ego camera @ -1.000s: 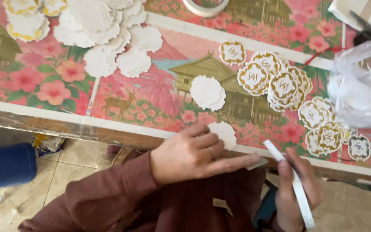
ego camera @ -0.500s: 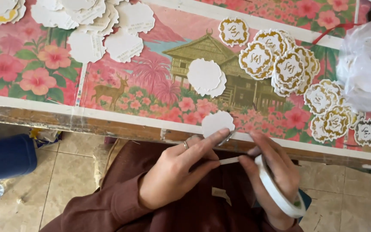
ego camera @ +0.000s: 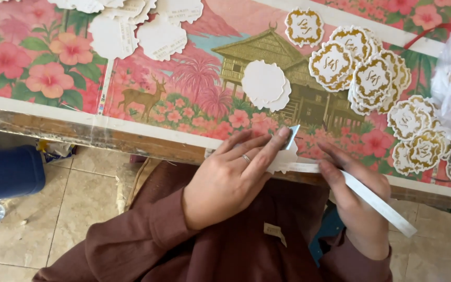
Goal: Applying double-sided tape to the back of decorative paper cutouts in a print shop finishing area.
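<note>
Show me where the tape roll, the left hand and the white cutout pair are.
tape roll [ego camera: 377, 204], head view, white outer band.
left hand [ego camera: 230, 180], head view, back of hand.
white cutout pair [ego camera: 264, 83], head view, top piece's middle.

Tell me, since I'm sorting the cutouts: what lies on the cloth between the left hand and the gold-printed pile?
In the head view, a small stack of plain white scalloped cutouts lies between the left hand and the gold-printed pile; otherwise only the flowered tablecloth.
</note>
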